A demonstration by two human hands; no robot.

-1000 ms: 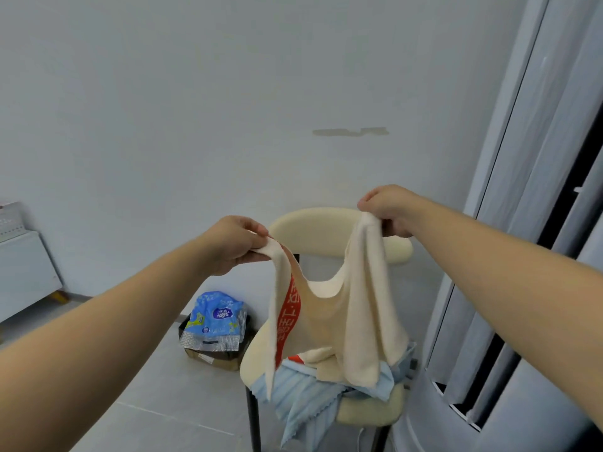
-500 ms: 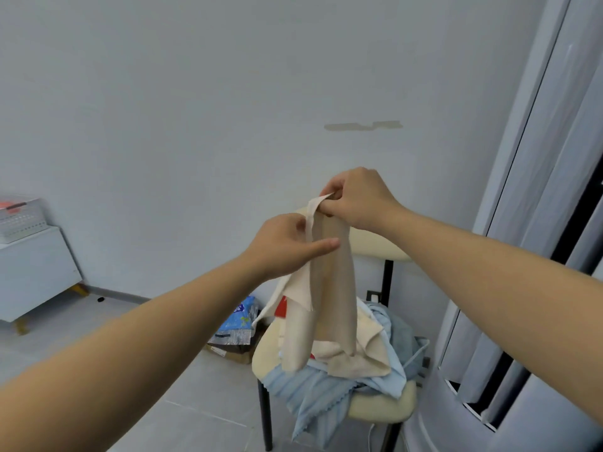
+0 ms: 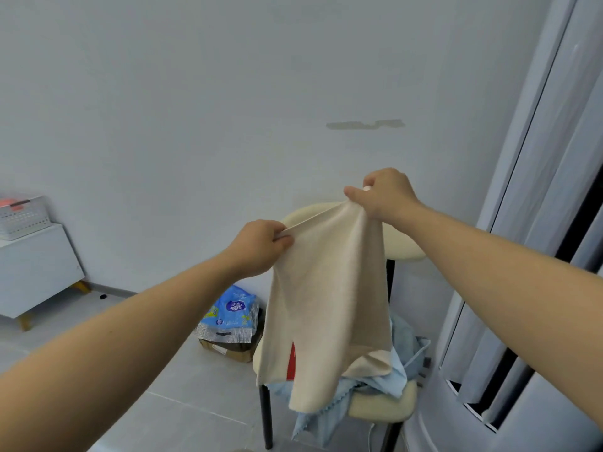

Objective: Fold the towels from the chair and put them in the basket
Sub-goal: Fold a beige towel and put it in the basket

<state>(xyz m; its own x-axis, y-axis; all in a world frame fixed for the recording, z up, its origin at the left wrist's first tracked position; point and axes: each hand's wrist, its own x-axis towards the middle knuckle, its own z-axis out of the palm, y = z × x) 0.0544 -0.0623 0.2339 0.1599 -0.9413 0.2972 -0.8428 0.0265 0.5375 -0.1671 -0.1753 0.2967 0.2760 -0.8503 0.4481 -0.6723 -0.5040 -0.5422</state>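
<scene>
Fingers of the left hand (image 3: 257, 246) and the right hand (image 3: 385, 197) pinch tight on the top edge of one cream towel (image 3: 326, 305), which hangs in the air in front of one chair (image 3: 381, 406). Light blue towels (image 3: 388, 383) lie heaped on the seat at 5 o'clock from it; I cannot count them. One white basket (image 3: 23, 216) sits far off at 9 o'clock, cut off by the edge.

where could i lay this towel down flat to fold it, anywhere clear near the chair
The chair seat is crowded: blue cloths cover most of it, with only a front-right strip bare. The grey floor is bare between the white cabinet and the blue package. Both hands, left hand and right hand, hold the beige towel.
</scene>
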